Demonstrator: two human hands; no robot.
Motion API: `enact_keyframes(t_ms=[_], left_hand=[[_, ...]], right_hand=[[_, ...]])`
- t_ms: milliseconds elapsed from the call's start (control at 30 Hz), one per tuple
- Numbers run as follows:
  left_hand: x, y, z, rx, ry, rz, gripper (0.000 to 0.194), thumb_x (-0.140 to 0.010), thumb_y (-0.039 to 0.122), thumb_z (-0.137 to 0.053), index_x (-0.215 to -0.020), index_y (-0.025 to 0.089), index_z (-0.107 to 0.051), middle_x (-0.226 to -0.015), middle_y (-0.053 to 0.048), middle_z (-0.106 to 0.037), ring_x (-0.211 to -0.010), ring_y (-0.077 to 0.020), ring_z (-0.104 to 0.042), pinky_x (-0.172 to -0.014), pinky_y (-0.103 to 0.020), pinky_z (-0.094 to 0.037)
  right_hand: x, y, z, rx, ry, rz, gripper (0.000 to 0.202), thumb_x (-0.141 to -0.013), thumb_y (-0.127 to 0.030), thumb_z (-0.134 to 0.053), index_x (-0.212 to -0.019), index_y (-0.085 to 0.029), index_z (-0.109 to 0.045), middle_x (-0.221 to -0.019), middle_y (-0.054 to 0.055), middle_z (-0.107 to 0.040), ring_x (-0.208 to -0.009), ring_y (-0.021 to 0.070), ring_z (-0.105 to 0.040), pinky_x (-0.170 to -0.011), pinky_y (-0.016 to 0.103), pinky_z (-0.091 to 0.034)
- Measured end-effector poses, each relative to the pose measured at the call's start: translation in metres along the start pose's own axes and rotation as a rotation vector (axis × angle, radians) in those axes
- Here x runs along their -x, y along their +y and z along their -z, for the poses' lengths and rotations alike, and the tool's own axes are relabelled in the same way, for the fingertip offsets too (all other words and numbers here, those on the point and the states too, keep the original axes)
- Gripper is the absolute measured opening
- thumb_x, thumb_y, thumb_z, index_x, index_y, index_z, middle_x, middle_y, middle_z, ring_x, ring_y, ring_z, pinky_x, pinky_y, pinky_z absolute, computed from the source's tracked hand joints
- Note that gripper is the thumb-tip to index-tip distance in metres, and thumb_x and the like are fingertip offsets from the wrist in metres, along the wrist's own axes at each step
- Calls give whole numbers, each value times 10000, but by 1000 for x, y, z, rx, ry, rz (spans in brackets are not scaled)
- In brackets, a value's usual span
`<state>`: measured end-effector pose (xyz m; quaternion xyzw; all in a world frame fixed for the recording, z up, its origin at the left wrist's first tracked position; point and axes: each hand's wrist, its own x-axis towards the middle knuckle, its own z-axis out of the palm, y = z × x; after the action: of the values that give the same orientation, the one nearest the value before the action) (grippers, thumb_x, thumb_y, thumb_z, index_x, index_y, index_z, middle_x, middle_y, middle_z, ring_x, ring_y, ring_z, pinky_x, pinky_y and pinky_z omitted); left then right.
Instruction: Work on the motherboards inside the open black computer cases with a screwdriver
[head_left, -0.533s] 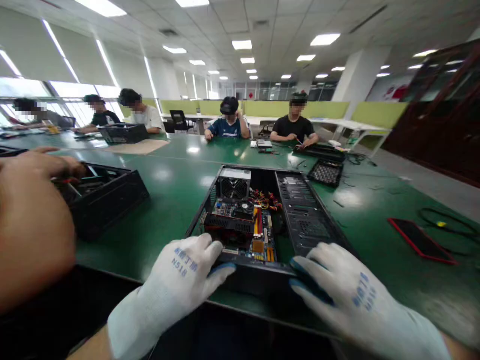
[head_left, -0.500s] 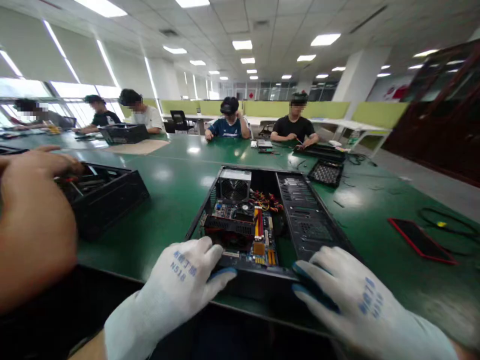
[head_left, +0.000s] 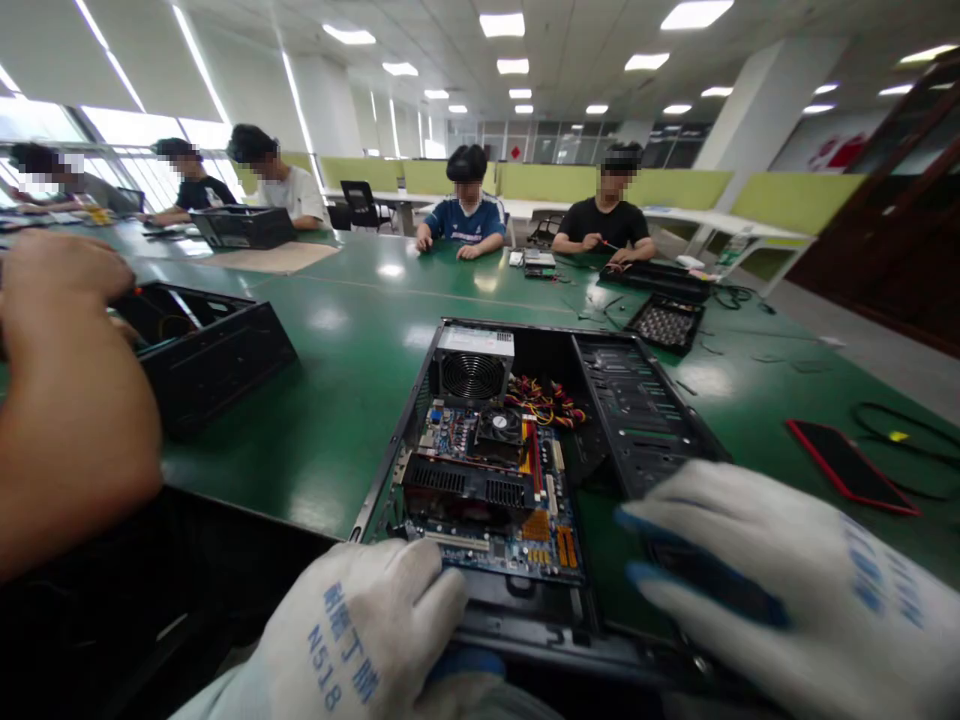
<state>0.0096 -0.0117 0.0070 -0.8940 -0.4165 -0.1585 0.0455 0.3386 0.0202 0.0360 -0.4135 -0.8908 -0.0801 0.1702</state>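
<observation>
A black computer case lies with its side off on the green table. Inside are a power supply, a motherboard with a cooling fan, a graphics card and bundled coloured cables. Both my hands wear white gloves with blue palms. My left hand grips the case's near left corner, fingers over the rim and thumb below. Over the near right part, beside the drive bay, my right hand is slightly blurred, thumb and fingers apart; whether it touches the case is hard to see.
A neighbour's bare arm reaches over another black case at left. A red-edged dark panel and a black cable lie at right. Farther back are a dark tray and several people seated around the table.
The case appears nearer and larger, its near edge lower in view. My right hand has moved right and up from the front edge. My left hand keeps its grip, lower in view.
</observation>
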Motion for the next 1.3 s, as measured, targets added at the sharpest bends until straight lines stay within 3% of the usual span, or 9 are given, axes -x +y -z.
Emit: enact_keyframes(t_ms=[100, 233, 300, 400, 533, 800, 933, 1133, 1300], left_hand=[[0, -2, 1, 20, -28, 12, 216, -942, 469, -648, -867, 267, -630, -765, 7, -615, -609, -154, -591, -504, -261, -419], [0, -5, -3, 15, -6, 27, 230, -918, 497, -661, -859, 275, -643, -757, 4, -609, -606, -165, -593, -501, -265, -423], [0, -5, -4, 9, -19, 40, 253, -922, 519, -658, -855, 276, -648, -761, 2, -609, -609, -169, -594, -504, -267, -424], [-1, -3, -2, 15, -12, 40, 294, -931, 547, -649, -835, 269, -647, -753, 2, -604, -599, -166, -582, -500, -265, -412], [-3, -1, 2, 31, 12, 39, 321, -938, 560, -646, -822, 261, -636, -755, 2, -612, -605, -163, -578, -506, -259, -401], [-1, -3, 1, 16, 13, 23, 350, -953, 587, -627, -857, 251, -622, -759, 11, -598, -601, -141, -568, -502, -240, -380], [1, -6, -5, 39, 33, 12, 338, -951, 570, -626, -851, 247, -620, -751, 17, -583, -591, -130, -555, -500, -226, -385], [-2, -2, 2, 30, -31, 64, 241, -911, 522, -676, -872, 286, -656, -778, 1, -616, -623, -173, -604, -516, -274, -451], [-6, -4, 8, 113, -19, 34, 222, -883, 491, -710, -875, 277, -651, -792, 6, -628, -614, -159, -603, -501, -261, -436]], right_hand=[[-62, 8, -5, 112, -172, 33, 431, -992, -534, -557, -1205, -202, -730, -1088, 132, -747, -967, 282, -711, -863, 431, -584], [-133, 19, -47, 246, -471, 37, 554, -957, -566, -583, -1243, -109, -708, -1161, 199, -739, -1092, 353, -705, -928, 449, -550], [-157, 21, -72, 254, -610, -1, 602, -942, -595, -582, -1255, -94, -700, -1223, 215, -731, -1154, 356, -697, -970, 428, -531], [-180, 21, -103, 249, -714, -24, 701, -870, -637, -655, -1288, -75, -688, -1252, 220, -734, -1159, 343, -709, -935, 383, -547], [-189, 22, -118, 251, -740, -28, 689, -792, -640, -711, -1241, -118, -719, -1243, 187, -750, -1116, 314, -730, -864, 349, -559], [-180, 49, -83, 399, -554, -98, 632, -762, -598, -675, -1160, -111, -729, -1162, 220, -743, -1048, 362, -715, -840, 416, -538], [-182, 70, -83, 525, -475, -170, 621, -788, -518, -693, -1215, -68, -694, -1204, 258, -710, -1121, 398, -667, -884, 458, -505], [-194, 82, -98, 541, -548, -157, 493, -850, -489, -689, -1187, -133, -738, -1211, 220, -740, -1144, 385, -660, -932, 486, -458], [-193, 86, -91, 489, -566, -130, 545, -906, -585, -589, -1184, -146, -754, -1214, 218, -742, -1154, 389, -662, -925, 490, -454]])
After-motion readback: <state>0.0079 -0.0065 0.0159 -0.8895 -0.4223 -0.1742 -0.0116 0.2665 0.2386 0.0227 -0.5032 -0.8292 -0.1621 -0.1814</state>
